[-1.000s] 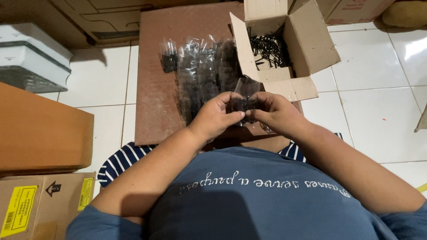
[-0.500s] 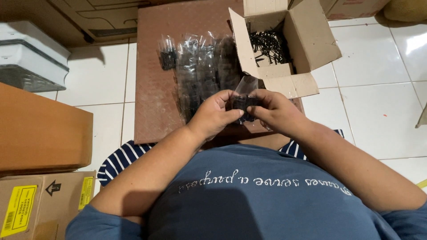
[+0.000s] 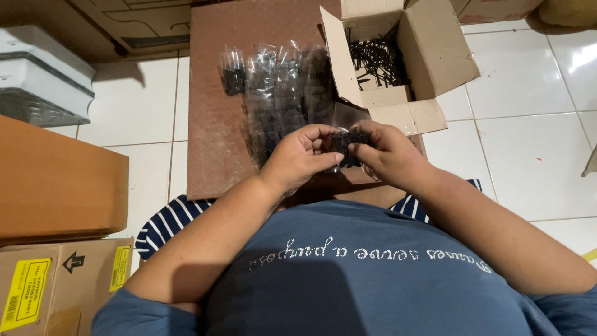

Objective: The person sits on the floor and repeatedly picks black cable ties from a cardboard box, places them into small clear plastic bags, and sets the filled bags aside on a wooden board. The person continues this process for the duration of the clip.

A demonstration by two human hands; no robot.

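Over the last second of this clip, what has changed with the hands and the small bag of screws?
Very little. Both hands stay together over the brown board, the left hand and right hand still pinching the small clear bag of dark screws; the fingers shifted only slightly on it. Nothing was picked up or let go. The row of filled bags and the open cardboard box lie as before.

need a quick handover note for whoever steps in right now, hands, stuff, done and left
Left hand and right hand: both pinch one small clear bag of black screws, held above the brown board.
Filled bags lie in a row on the board, beyond the hands.
Open cardboard box at the right front holds loose black screws.
Done: the row of filled bags.
Left: the bag in hand is not yet laid down; loose screws remain in the box.
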